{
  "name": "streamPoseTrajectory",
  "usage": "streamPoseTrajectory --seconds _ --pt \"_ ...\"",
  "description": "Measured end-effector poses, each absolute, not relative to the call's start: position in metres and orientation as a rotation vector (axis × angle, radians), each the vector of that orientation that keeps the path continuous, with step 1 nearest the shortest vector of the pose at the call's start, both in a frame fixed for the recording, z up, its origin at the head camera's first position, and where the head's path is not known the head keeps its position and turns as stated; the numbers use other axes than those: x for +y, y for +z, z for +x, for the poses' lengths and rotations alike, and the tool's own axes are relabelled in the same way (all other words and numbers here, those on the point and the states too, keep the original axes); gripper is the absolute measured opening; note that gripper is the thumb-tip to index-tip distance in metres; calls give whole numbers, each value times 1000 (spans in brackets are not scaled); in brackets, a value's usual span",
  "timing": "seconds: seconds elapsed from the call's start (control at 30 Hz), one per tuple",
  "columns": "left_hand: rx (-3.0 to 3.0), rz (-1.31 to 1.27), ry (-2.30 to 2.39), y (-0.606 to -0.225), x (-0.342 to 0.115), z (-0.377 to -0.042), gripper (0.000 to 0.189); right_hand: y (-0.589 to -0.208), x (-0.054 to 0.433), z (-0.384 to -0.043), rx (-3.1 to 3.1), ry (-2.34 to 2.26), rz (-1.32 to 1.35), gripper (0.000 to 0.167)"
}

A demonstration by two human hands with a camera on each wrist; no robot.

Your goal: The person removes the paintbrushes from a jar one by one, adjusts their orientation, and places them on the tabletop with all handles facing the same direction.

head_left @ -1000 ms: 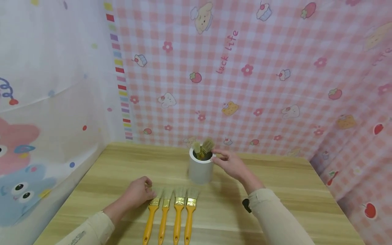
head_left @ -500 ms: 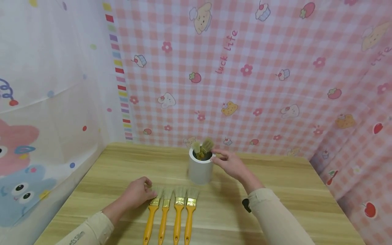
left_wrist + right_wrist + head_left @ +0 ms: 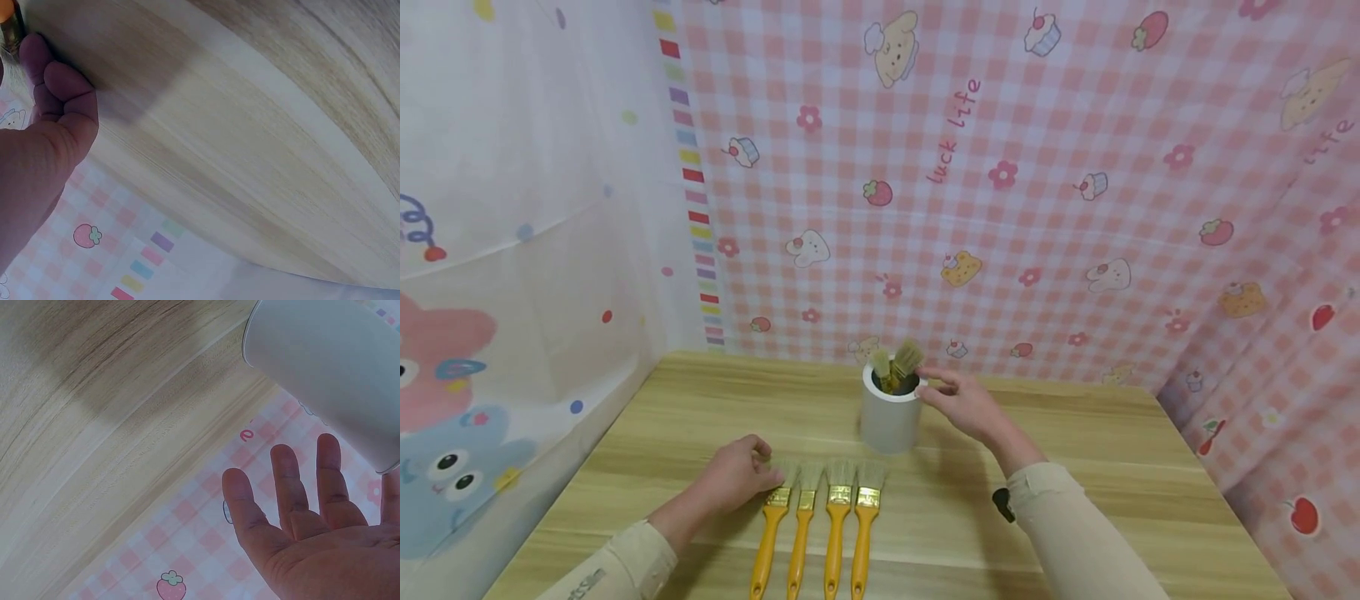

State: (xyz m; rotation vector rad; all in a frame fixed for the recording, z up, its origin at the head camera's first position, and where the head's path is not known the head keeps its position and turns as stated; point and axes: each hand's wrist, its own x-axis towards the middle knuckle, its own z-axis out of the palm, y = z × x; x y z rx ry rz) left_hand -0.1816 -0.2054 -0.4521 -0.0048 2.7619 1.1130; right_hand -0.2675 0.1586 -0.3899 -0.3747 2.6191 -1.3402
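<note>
Several flat paintbrushes (image 3: 835, 550) with orange handles and gold ferrules lie side by side on the table, bristles pointing away from me. My left hand (image 3: 735, 477) rests at the bristles of the leftmost paintbrush (image 3: 771, 529), its fingers loosely bent. The left wrist view catches a bit of orange handle and ferrule (image 3: 11, 28) beside the curled fingertips. Behind the row stands a white cylindrical cup (image 3: 891, 427) with two paintbrushes (image 3: 907, 358) in it, bristles up. My right hand (image 3: 964, 404) is at the cup's right rim; in the right wrist view several fingers extend, relaxed, beside the cup wall.
The wood-grain table (image 3: 1075, 517) ends at a pink checked cloth (image 3: 1000, 233) hung behind it. White printed cloth (image 3: 550, 208) hangs on the left. A black band (image 3: 1003, 504) shows at the right sleeve.
Both hands, the cup and the paintbrushes keep their places. Only the head view shifts very slightly.
</note>
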Motion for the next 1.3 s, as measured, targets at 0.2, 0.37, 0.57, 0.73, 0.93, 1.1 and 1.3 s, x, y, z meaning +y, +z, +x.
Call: streamPoseTrajectory --seconds 0.2,0.37,0.57,0.73,0.93,1.1,1.3 --pt "2759 -19 1125 -449 -206 -182 49 -388 159 -268 2616 -1350 -381 48" --pt "2748 -45 1157 -444 -206 -184 52 -387 158 -268 2609 -1357 -384 48" --pt "2754 -15 1213 -430 -201 -191 50 -387 157 -268 2614 -1349 -388 47" --pt "2761 18 1236 -417 -194 -203 52 -389 156 -267 2619 -1331 -386 47" --pt "2761 28 1259 -403 -180 -216 51 -390 156 -265 2617 -1344 -381 47" --pt "2739 4 1309 -393 -165 -223 51 -391 158 -265 2619 -1342 -362 47" --pt "2740 11 1325 -386 -151 -228 51 -391 158 -265 2619 -1345 -359 46"
